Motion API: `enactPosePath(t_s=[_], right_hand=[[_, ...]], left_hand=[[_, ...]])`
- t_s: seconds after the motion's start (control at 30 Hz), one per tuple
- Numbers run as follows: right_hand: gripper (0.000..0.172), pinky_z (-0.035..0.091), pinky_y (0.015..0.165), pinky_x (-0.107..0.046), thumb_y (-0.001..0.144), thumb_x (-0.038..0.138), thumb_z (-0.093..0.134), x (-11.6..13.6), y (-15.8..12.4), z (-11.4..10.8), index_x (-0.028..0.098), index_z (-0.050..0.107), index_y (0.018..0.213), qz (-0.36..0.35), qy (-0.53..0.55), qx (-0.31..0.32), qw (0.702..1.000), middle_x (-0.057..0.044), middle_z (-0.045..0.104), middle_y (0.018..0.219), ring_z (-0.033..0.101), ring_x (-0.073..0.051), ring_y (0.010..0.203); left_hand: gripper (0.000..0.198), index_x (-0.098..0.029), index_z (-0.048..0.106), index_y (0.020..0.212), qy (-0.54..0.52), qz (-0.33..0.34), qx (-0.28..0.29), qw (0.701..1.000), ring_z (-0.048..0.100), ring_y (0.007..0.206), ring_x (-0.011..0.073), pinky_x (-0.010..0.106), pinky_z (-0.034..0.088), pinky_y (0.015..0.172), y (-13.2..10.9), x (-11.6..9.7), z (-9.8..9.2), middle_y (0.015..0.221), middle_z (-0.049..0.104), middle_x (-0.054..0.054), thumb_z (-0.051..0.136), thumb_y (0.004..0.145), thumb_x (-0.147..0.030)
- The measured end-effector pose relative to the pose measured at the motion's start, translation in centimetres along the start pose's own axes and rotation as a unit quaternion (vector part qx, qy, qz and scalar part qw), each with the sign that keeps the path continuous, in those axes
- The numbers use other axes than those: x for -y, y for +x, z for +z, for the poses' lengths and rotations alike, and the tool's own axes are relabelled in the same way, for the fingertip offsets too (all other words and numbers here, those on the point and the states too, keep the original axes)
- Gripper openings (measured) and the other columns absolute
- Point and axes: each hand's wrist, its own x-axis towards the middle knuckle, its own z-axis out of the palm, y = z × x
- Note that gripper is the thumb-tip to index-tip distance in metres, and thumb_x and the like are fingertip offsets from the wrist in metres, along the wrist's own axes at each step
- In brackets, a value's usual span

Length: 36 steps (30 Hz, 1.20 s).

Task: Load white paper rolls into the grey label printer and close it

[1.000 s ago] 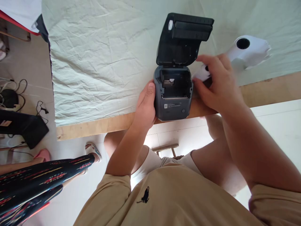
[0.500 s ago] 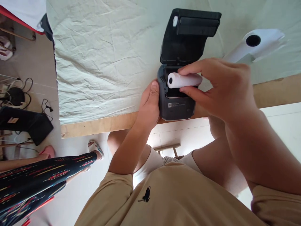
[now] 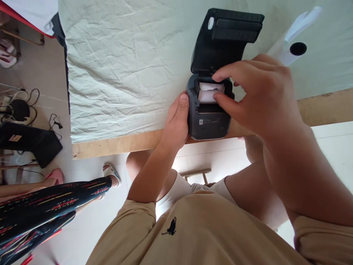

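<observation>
A dark portable label printer [image 3: 209,127] sits at the table's front edge, its lid [image 3: 220,46] swung up and back. In its compartment lies a white paper roll [image 3: 205,96], partly hidden by fingers. My left hand [image 3: 178,117] grips the printer's left side, thumb on the casing and the other fingers out of sight beneath or behind it. Over the compartment, my right hand [image 3: 264,92] has its thumb tip on the roll, while the index finger stands apart near the lid hinge. The right hand's other fingers are mostly hidden.
A white sheet or wrapper [image 3: 302,24] with a black oval [image 3: 298,48] lies at the back right on the pale green cloth [image 3: 124,73]. A wooden table edge [image 3: 116,146] runs in front. At left are another person's legs [image 3: 55,202] and cables [image 3: 19,106].
The paper roll went from between my right thumb and finger down into the printer's compartment, and those fingers spread apart. My left hand stays on the printer.
</observation>
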Motion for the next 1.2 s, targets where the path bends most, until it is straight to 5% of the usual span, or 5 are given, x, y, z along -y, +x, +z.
enactPosePath(t_s=[0.3, 0.63, 0.77, 0.97, 1.2], right_hand=[[0.031, 0.058, 0.079, -0.046, 0.09, 0.024, 0.061, -0.3, 0.3, 0.5, 0.031, 0.077, 0.115, 0.012, 0.022, 0.027, 0.999, 0.0, 0.086, 0.1, 0.073, -0.027, 0.082], [0.017, 0.055, 0.07, -0.045, 0.086, 0.041, 0.062, 1.4, -1.6, -2.6, 0.031, 0.074, 0.093, 0.013, 0.144, -0.138, 0.98, -0.003, 0.08, 0.091, 0.068, -0.022, 0.07], [0.019, 0.051, 0.066, -0.039, 0.084, 0.02, 0.062, 1.7, -3.0, -1.5, 0.033, 0.071, 0.094, -0.11, 0.146, -0.068, 0.981, 0.004, 0.076, 0.079, 0.066, -0.018, 0.064], [0.028, 0.045, 0.062, -0.033, 0.089, 0.002, 0.063, 0.7, -3.8, 0.8, 0.026, 0.059, 0.101, -0.25, 0.13, -0.073, 0.957, 0.007, 0.069, 0.076, 0.061, -0.013, 0.067], [0.03, 0.056, 0.08, -0.037, 0.097, 0.028, 0.067, -1.8, -2.4, 1.3, 0.032, 0.067, 0.127, -0.058, 0.245, -0.199, 0.947, -0.002, 0.071, 0.128, 0.071, -0.02, 0.103]], left_hand=[[0.038, -0.025, 0.08, 0.101, 0.023, 0.016, -0.005, 1.0, 0.078, 0.108, 0.0196, 0.031, 0.061, 0.1, 0.1, 0.3, -0.4, 0.101, 0.082, 0.001, 0.064, 0.108, -0.058], [0.043, -0.026, 0.076, 0.1, -0.056, -0.014, -0.005, 0.998, 0.077, 0.133, 0.0259, 0.036, 0.065, 0.107, 0.4, 0.3, 0.3, 0.106, 0.083, 0.003, 0.061, 0.106, -0.066], [0.052, -0.023, 0.074, 0.094, -0.097, -0.021, 0.052, 0.994, 0.081, 0.108, 0.0232, 0.033, 0.067, 0.09, 0.1, -0.2, 0.3, 0.091, 0.076, 0.003, 0.057, 0.105, -0.071], [0.036, -0.024, 0.072, 0.108, -0.027, -0.001, 0.067, 0.997, 0.07, 0.094, 0.0113, 0.02, 0.061, 0.088, 0.0, -0.2, -0.8, 0.1, 0.073, -0.002, 0.097, 0.083, -0.032], [0.071, -0.028, 0.063, 0.132, 0.059, 0.018, 0.075, 0.995, 0.075, 0.116, 0.0283, 0.038, 0.065, 0.095, 0.5, 0.7, -1.4, 0.124, 0.073, 0.006, 0.099, 0.074, -0.047]])
